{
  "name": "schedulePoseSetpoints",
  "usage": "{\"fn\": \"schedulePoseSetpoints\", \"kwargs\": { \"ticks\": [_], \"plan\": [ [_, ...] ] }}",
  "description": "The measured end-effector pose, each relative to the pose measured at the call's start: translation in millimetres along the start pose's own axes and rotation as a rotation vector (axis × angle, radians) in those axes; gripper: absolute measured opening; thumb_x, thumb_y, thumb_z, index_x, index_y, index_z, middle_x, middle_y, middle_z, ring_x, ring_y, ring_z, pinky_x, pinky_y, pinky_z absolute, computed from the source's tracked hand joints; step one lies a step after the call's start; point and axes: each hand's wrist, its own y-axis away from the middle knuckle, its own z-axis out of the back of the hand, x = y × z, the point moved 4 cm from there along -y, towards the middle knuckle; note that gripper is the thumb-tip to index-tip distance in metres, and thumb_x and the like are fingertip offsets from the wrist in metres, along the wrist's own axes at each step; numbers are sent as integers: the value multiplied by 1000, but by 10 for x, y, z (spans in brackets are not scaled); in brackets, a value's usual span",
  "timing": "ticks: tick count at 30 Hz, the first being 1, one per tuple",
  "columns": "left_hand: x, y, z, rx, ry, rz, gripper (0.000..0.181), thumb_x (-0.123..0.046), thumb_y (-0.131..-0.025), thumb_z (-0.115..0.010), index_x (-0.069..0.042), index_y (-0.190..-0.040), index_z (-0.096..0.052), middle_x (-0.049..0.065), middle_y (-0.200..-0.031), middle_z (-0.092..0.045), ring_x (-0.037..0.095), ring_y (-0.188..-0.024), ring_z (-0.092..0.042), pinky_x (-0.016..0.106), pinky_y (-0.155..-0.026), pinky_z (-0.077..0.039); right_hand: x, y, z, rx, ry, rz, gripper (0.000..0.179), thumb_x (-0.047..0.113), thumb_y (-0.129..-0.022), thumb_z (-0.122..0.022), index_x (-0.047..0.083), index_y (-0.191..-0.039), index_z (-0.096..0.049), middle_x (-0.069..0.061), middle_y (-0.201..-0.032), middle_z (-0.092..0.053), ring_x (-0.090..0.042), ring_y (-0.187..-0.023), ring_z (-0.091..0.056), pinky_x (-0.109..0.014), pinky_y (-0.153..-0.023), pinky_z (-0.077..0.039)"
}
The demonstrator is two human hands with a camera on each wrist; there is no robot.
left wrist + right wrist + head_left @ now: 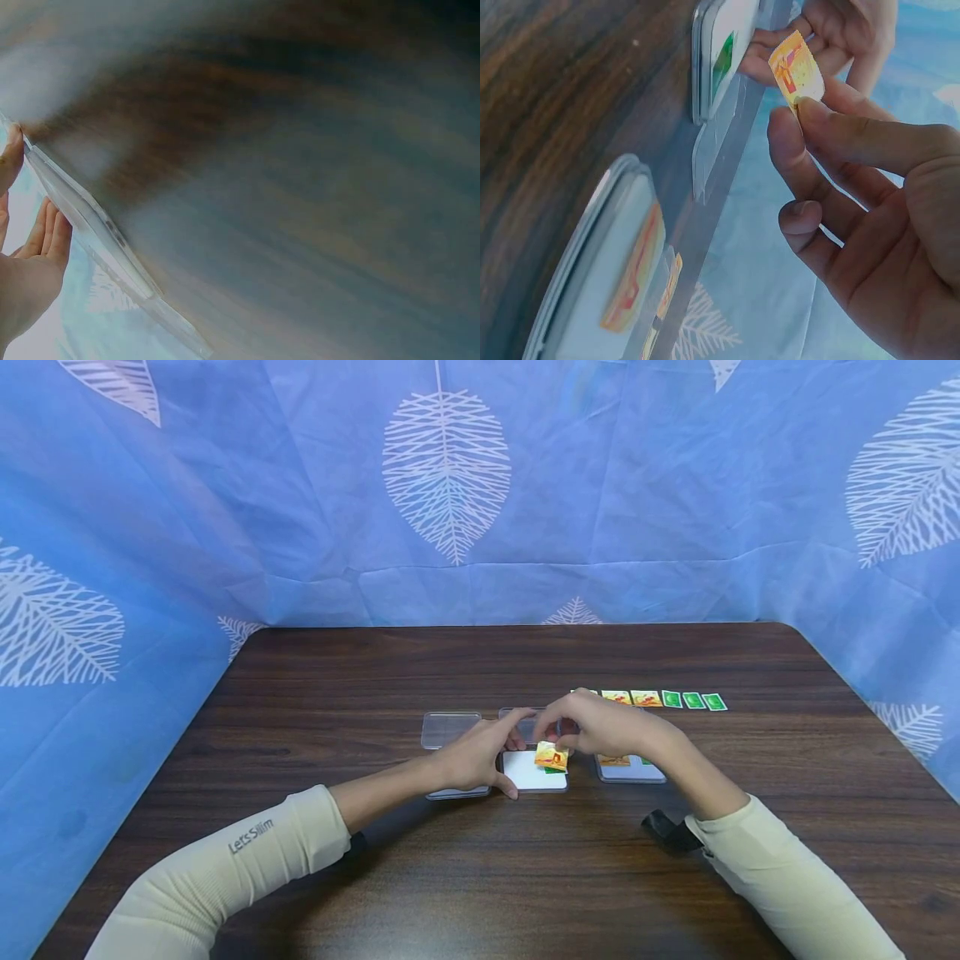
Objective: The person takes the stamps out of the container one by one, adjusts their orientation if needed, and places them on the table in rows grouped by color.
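Observation:
A small yellow stamp [795,69] with a toothed edge and printed picture is pinched between the thumb and index finger of my right hand [600,725]. It hovers over the middle clear plastic case [521,775], whose white inside bears a green stamp [723,60], partly covered by the yellow one in the head view. My left hand [476,756] grips that case from its left side, thumb at the near edge and fingers toward the raised lid. To the right, another case [630,774] holds a yellow stamp [634,274] and a bit of green, partly hidden by my right arm.
A third case [459,793] with its clear lid [447,729] lies open at the left, partly behind my left hand. Along the back runs a row of yellow stamps [646,698] and green stamps [692,700]. Blue leaf-patterned cloth [450,477] surrounds the dark wooden table [420,664].

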Motion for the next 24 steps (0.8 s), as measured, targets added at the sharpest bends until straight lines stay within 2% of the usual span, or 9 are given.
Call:
{"fn": "schedulePoseSetpoints", "kwargs": {
  "ticks": [15,24],
  "plan": [
    [22,-16,-19,11,0,15,103,-19,-64,-88,-7,-146,-27,6,-109,-62,16,-102,-58,29,-89,-46,-113,95,70,-20,0,-49,23,-5,-88,-60,8,-105,-70,3,-84,-62,-12,-72,-54,-28,-63,-49],
    [8,-21,-20,16,-39,-14,102,-20,-64,-88,-7,-146,-27,6,-107,-62,16,-100,-58,29,-87,-46,-206,160,138,-41,1,-67,23,-3,-88,-62,9,-105,-71,4,-86,-63,-12,-72,-54,-28,-60,-48]
  ]
}}
